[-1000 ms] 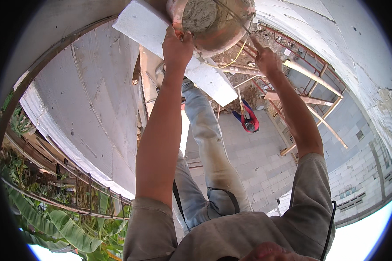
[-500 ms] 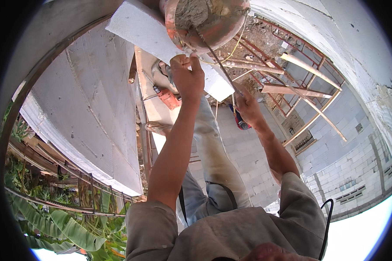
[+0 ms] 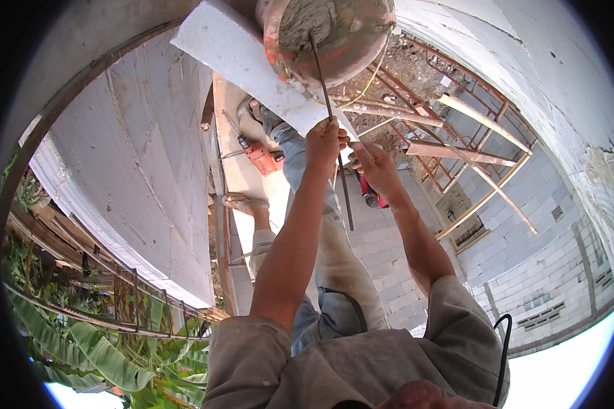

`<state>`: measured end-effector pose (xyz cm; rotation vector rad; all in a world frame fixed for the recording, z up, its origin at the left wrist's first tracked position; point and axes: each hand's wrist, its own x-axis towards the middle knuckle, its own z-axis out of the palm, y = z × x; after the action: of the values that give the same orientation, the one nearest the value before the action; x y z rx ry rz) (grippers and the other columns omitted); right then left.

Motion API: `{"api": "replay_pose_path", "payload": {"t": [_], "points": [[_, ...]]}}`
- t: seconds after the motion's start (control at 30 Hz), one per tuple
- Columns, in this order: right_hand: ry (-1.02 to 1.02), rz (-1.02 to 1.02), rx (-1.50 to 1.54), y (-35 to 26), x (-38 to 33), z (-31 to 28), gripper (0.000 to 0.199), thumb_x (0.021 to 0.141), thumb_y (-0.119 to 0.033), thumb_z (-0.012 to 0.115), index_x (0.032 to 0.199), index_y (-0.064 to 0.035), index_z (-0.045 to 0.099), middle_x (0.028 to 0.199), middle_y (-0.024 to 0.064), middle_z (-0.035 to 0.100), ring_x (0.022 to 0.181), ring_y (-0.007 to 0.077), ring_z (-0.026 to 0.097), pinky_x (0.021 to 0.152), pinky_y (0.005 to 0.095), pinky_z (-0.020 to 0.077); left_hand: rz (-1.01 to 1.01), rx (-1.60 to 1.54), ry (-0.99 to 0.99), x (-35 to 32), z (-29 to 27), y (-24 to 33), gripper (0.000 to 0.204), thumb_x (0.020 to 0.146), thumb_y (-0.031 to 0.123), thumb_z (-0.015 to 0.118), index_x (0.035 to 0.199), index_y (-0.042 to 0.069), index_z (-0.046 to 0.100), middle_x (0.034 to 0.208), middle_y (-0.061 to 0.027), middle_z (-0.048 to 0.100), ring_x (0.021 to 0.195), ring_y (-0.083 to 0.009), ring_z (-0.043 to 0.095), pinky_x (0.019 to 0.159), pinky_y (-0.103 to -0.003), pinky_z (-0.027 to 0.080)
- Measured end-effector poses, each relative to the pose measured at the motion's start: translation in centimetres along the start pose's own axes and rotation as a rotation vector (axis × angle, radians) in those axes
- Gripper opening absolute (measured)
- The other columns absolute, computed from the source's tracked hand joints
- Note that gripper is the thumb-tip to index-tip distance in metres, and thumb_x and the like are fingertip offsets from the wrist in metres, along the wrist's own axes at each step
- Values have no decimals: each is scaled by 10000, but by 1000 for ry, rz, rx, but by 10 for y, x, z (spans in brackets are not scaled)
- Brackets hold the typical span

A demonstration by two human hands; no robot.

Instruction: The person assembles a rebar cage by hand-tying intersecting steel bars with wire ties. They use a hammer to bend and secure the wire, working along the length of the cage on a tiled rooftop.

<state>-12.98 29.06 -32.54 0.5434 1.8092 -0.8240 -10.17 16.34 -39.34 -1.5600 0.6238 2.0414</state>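
A thin, dark metal rod [image 3: 325,82] slants down from the grey mortar [image 3: 305,24] in a reddish bucket [image 3: 274,42] at the top of the view. My left hand [image 3: 324,146] is closed around the rod below the bucket's rim, and the rod's lower end sticks out past my fist. Just right of it, my right hand [image 3: 378,172] has curled fingers close to the rod; whether anything is in them is hidden. Behind my hands runs a long pale block [image 3: 242,58], which the bucket overlaps.
An orange power drill [image 3: 260,158] lies on a light plank [image 3: 233,109] near my foot [image 3: 245,203]. Wooden poles [image 3: 484,163] and a rusty metal frame [image 3: 457,170] stand to the right. Pale walls rise on both sides, with block walling [image 3: 546,286] and plants [image 3: 95,354] beyond.
My left hand has moved down and right and taken hold of the rod. My right hand has let go of the rod's lower end and shifted slightly down. The rod now stands steeper.
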Motion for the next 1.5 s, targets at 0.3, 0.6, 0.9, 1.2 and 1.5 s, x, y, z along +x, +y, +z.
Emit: {"api": "replay_pose_path", "payload": {"t": [0.3,0.6,0.9,1.2,1.5], "points": [[238,-341,-230,-83,147,-26,359,925,-302,586,1164,-37,623,820,154,704,783,239,695,718,352,522,-139,-584,-207,27,24,8,180,1002,239,507,907,88,524,731,-17,531,528,-79,409,454,-224,302],[216,-239,-408,-73,149,-24,418,905,-366,608,1174,-49,641,863,157,706,800,243,696,755,355,519,-138,-289,-64,3,4,-6,327,1018,382,450,904,85,526,596,52,427,452,-51,340,393,-217,241],[132,-184,-154,-35,102,-16,356,960,-281,586,1211,-30,612,934,69,679,816,123,651,670,262,502,216,432,250,-70,-38,-7,406,1001,288,464,793,-17,635,553,-24,512,490,-101,480,483,-276,394],[366,-468,-246,-81,-40,0,363,946,-254,580,1232,-30,589,850,159,674,737,189,641,698,319,508,612,486,164,-191,-132,-7,277,984,244,562,950,-6,677,626,2,512,549,-52,456,509,-236,377],[510,-1333,-649,-158,-296,36,429,895,-170,591,1320,-135,540,1294,174,514,1192,358,492,974,439,446,1148,669,469,-447,-257,-27,167,879,140,700,964,-2,676,829,-111,650,696,-184,612,642,-310,494]]}}
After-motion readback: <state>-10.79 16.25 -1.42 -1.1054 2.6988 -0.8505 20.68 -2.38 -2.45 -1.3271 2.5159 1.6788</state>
